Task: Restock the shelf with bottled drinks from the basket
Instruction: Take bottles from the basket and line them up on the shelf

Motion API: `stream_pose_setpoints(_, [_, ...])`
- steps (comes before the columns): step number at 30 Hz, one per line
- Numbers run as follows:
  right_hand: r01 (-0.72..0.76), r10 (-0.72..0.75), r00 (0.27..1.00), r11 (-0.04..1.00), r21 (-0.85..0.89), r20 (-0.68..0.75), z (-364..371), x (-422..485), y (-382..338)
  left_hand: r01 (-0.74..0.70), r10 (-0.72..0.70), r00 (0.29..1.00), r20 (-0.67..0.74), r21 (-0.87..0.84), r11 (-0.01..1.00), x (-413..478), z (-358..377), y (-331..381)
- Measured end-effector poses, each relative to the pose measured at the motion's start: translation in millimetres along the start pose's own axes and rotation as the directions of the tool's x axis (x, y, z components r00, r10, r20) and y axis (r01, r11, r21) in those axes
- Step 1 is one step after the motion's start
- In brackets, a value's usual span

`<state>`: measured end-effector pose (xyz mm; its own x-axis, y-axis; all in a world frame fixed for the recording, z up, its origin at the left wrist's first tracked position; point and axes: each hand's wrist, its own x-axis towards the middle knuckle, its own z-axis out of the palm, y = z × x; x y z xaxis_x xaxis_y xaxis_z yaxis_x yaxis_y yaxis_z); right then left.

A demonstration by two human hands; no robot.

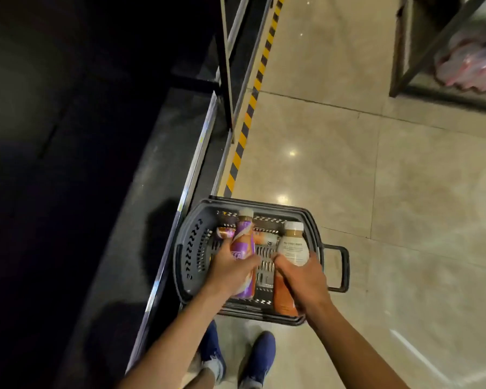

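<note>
Fingers (253,261) of my left hand (230,272) are wrapped tight around a purple bottle (244,242), its pale cap pointing away from them. Just beside it, my right hand (303,279) is clamped on an orange bottle (292,248) with a white label above the fingertips. Both bottles sit over the grey basket (188,248) on the tiled floor (376,192). Beyond my left fingers, more bottles (226,233) lie inside. Left of that hand runs the dark shelf (124,220).
</note>
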<state>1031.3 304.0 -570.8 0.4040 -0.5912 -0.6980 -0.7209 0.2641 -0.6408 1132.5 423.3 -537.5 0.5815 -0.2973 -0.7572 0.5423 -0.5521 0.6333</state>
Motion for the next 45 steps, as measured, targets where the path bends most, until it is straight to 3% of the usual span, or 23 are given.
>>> stream_pose_setpoints(7, [0.221, -0.22, 0.975, 0.975, 0.024, -0.011, -85, -180, -124, -0.217, 0.216, 0.976, -0.02, -0.051, 0.975, -189, -46, 113])
stream_pose_setpoints(13, [0.408, -0.411, 0.911, 0.91, 0.068, 0.04, -113, -281, -178, -0.414, 0.408, 0.881, -0.242, 0.026, 0.91, -306, -66, 160])
stream_pose_setpoints(18, [0.531, -0.546, 0.817, 0.838, 0.126, 0.187, -108, -331, -213, -0.55, 0.492, 0.79, -0.367, -0.066, 0.833, -392, -84, 159])
stream_pose_setpoints(25, [0.642, -0.62, 0.578, 0.747, 0.173, 0.531, -65, -427, -236, -0.531, 0.285, 0.634, -0.719, -0.136, 0.836, -496, -123, 107])
stream_pose_setpoints(32, [0.717, -0.497, 0.26, 0.674, 0.179, 0.828, -10, -547, -203, -0.523, 0.131, 0.358, -0.924, -0.082, 0.848, -618, -152, 13])
stream_pose_setpoints(39, [0.715, -0.3, -0.024, 0.661, 0.227, 0.953, 33, -690, -121, -0.603, -0.105, 0.095, -0.99, -0.142, 0.785, -743, -154, -118])
stream_pose_setpoints(45, [0.615, -0.143, -0.206, 0.75, 0.242, 0.968, 58, -812, -14, -0.588, -0.224, -0.126, -0.966, -0.109, 0.802, -856, -150, -238])
